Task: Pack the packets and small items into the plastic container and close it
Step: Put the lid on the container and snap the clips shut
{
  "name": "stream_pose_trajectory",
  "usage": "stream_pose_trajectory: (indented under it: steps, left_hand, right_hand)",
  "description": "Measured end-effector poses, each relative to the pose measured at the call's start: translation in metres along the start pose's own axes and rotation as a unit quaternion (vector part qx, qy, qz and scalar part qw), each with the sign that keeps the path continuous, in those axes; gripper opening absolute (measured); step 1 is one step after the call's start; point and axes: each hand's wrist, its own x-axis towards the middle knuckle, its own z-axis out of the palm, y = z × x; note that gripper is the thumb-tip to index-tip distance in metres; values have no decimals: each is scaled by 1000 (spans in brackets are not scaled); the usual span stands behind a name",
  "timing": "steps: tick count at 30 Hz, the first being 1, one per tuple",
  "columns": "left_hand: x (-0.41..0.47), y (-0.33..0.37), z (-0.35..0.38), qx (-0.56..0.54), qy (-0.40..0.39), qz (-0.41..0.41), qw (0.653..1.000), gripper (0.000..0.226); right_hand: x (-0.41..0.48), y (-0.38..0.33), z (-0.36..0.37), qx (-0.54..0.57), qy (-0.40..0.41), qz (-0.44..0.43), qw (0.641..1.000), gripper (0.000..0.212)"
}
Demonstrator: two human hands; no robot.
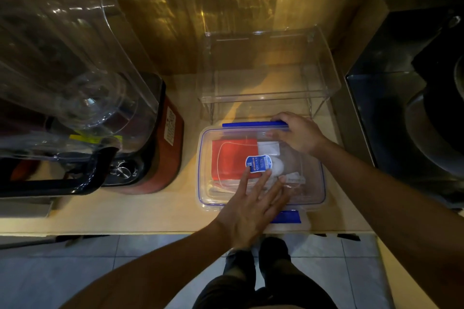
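The clear rectangular plastic container (201, 197) sat on the beige counter (125, 211) at 5 o'clock, under its blue-edged lid (310, 178). Inside lay a flat red packet (231, 158) and a blue-and-white labelled packet (258, 162), print unreadable. The left hand (251, 216) pressed flat on the lid, and the right hand (298, 133) curled over the blue latch (251, 124) at 12 o'clock.

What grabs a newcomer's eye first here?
The clear plastic container at the front of the counter, with a bright red packet and a blue-and-white packet showing through its lid. The left hand lies flat on the lid while the right hand grips the far blue clip. A big blender with a red base stands at the left.
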Motion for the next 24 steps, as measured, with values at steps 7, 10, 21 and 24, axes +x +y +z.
stream_pose_trajectory:
  steps: [7,10,21,24]
  left_hand:
    - [-10,-15,-14,-13,46,3,999,62]
    - [-29,-20,-2,-67,82,-52,993,68]
    - [-50,-30,33,-43,181,-26,982,52]
    - [-49,-30,35,-52,218,-20,974,45]
  right_hand:
    - [0,1,-1,12,-9,2,1000,48]
    - [0,2,-2,15,-8,3,1000,46]
    - [3,1,-1,9,-38,0,999,49]
    - [7,-6,-1,-84,-67,-19,994,59]
